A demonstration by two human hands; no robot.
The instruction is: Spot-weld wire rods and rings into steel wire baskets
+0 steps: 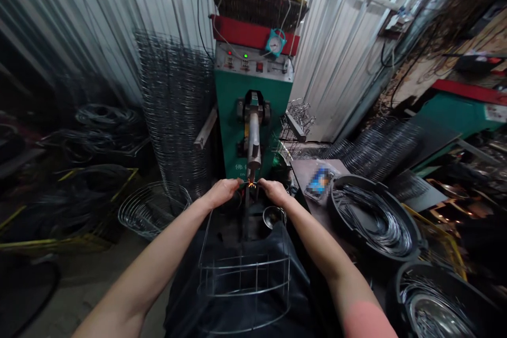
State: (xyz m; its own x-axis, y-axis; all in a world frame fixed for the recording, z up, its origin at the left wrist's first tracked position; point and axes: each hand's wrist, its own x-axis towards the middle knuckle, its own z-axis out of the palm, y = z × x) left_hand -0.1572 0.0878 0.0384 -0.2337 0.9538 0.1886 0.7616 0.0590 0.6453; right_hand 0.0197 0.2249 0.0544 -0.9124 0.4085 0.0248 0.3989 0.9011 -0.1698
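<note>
In the head view, a green spot welder [232,132] with a red top stands straight ahead. Orange sparks show at the tip of its metal electrode arm [253,140]. My left hand [222,193] is closed in a pinch just left of the sparks, and my right hand [274,191] pinches just right of them. Between them they hold the upper end of a wire basket frame [255,292], which hangs down in front of the dark apron [253,322]. The exact spot where the wires meet is hidden by the fingers and the glare.
Tall stacked wire racks [174,116] stand left of the machine, near a round wire basket [154,208]. To the right, black tubs [336,206] hold wire rings. A blurred blue item [319,182] lies on a table [303,169]. A small metal bowl [271,216] sits below my right hand.
</note>
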